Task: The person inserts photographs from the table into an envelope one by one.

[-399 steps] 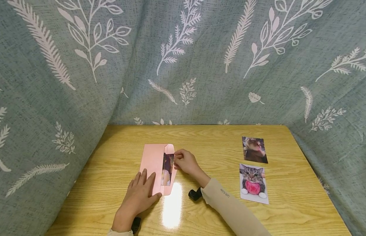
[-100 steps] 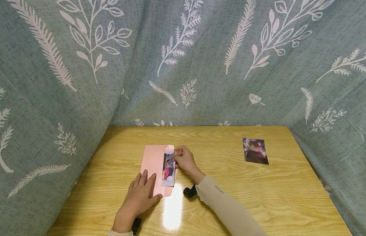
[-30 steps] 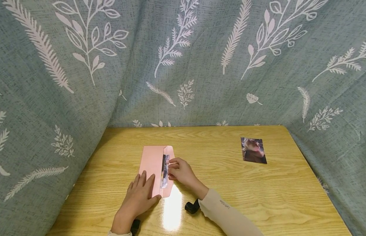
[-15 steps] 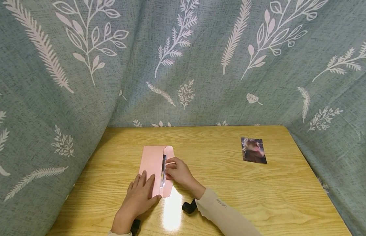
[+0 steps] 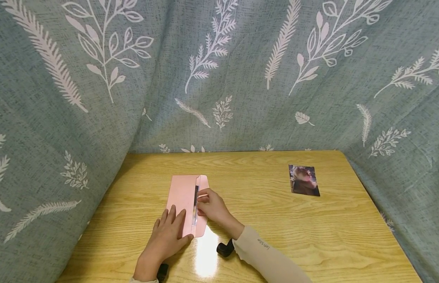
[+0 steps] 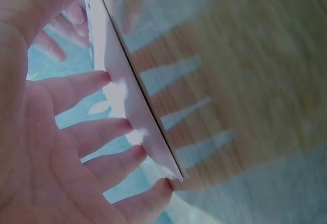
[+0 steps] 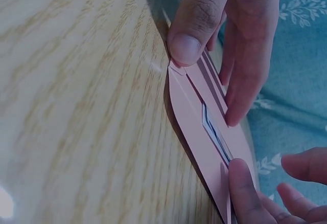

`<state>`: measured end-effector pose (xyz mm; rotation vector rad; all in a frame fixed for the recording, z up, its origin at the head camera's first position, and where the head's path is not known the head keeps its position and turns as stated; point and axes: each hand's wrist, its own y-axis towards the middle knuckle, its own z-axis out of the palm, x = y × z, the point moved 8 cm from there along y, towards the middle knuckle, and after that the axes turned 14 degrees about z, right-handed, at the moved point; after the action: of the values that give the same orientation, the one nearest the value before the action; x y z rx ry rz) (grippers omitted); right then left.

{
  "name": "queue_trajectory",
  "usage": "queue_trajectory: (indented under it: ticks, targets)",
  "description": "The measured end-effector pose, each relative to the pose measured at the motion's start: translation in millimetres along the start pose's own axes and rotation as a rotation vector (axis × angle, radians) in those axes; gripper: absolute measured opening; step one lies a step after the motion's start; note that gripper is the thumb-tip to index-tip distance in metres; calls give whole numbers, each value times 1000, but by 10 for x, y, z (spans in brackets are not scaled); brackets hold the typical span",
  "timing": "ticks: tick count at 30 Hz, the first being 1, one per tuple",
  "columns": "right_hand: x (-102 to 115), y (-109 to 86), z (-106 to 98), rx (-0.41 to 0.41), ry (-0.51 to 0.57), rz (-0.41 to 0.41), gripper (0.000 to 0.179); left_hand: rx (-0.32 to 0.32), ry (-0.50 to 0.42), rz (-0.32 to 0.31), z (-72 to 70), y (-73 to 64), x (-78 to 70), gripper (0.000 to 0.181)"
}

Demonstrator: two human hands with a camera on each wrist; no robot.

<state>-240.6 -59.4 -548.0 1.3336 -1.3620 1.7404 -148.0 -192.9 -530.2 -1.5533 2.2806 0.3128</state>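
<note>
A pink envelope (image 5: 180,192) lies on the table with its flap folded out to the right. My left hand (image 5: 164,234) rests on its lower left part, fingers spread, thumb at the bottom edge. At the opening, my right hand (image 5: 216,208) touches the edge of the photos (image 5: 195,208), which show as a thin strip inside. Most of them is hidden in the envelope. In the right wrist view, a fingertip (image 7: 242,180) presses at the stacked photo edges (image 7: 215,132) while my other right fingers stay apart from it.
Another photo (image 5: 305,181), dark with an animal's face, lies at the back right of the wooden table (image 5: 261,169). A patterned blue-green curtain (image 5: 247,78) surrounds the back and sides. Black cameras (image 5: 224,248) sit on both wrists.
The cat photo has left its place on the right table and slid leftward into the envelope after the darker photo. My right hand has followed it left; my left hand stays put.
</note>
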Motion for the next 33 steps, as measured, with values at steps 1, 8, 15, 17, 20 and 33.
queue_trajectory:
  ticks: [1,8,15,17,20,33]
  targets:
    - [-4,6,2,-1,-4,3,29,3,-2,-2,4,-1,3,82]
    - [-21,-8,-6,21,-11,13,28,5,-6,-10,1,-8,11,82]
    - [130,-114,-208,-15,-128,-52,29,2,-14,-20,1,-18,9,82]
    - [229,-189,-340,-24,-159,-84,30,5,-19,-27,10,-16,19,83]
    - [290,-231,-586,-42,-193,-124,32,3,-24,-28,19,-9,27,84]
    - [287,-365,-1759,-275,-380,-136,31,6,-39,-23,10,-11,19,84]
